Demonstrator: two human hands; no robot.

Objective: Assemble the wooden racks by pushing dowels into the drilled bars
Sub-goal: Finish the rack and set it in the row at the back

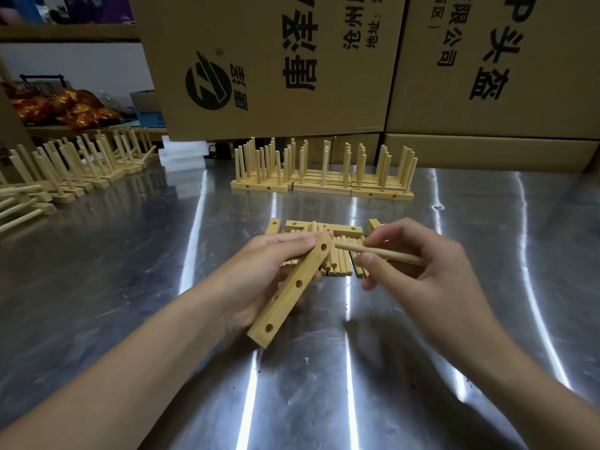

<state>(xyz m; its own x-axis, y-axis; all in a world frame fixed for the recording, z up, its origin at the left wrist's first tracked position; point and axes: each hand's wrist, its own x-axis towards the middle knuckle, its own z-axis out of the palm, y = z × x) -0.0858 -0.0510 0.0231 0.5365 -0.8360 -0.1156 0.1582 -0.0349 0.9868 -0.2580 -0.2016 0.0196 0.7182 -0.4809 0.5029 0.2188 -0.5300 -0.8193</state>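
Left hand (256, 277) gripped drilled bar (281, 306), holes up, over near bench (422, 368). Right hand (422, 277) fingers (368, 259) pinched dowel (396, 256), tip just right of bar's far hole, apart. Loose dowels (337, 263) lay behind.

Head camera looks forward and down, seemingly close over the table (422, 352).

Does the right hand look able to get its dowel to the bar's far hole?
Probably yes: the right hand holds the dowel tip just beside the far hole in the bar, which the left hand leaves uncovered.
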